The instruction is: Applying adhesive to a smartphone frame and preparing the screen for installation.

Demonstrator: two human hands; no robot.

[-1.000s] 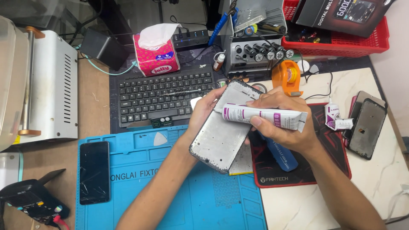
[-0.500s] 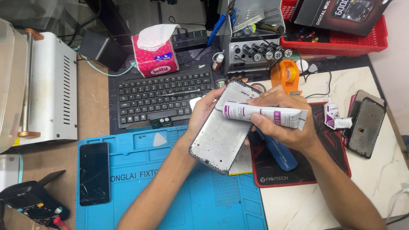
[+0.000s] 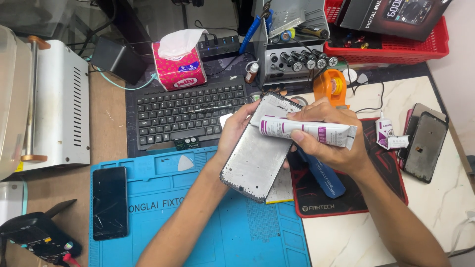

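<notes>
My left hand [image 3: 236, 129] grips the left edge of a bare grey phone frame [image 3: 257, 153], held tilted above the blue work mat [image 3: 208, 222]. My right hand [image 3: 329, 141] squeezes a white glue tube with purple print [image 3: 307, 131]. The tube lies across the frame's upper part, its nozzle end pointing left towards the frame's top edge. A blue tool [image 3: 321, 173] lies under my right hand on the dark red-edged pad [image 3: 346, 198].
A black phone with a cracked screen [image 3: 109, 201] lies at the mat's left. A keyboard [image 3: 190, 116] and pink tissue box [image 3: 179, 66] sit behind. More phone parts [image 3: 425, 143] and a small bottle [image 3: 385, 131] lie right. A white machine [image 3: 52, 111] stands left.
The hands, frame and tube stay almost in place; the tube has shifted only slightly along the frame's top.
</notes>
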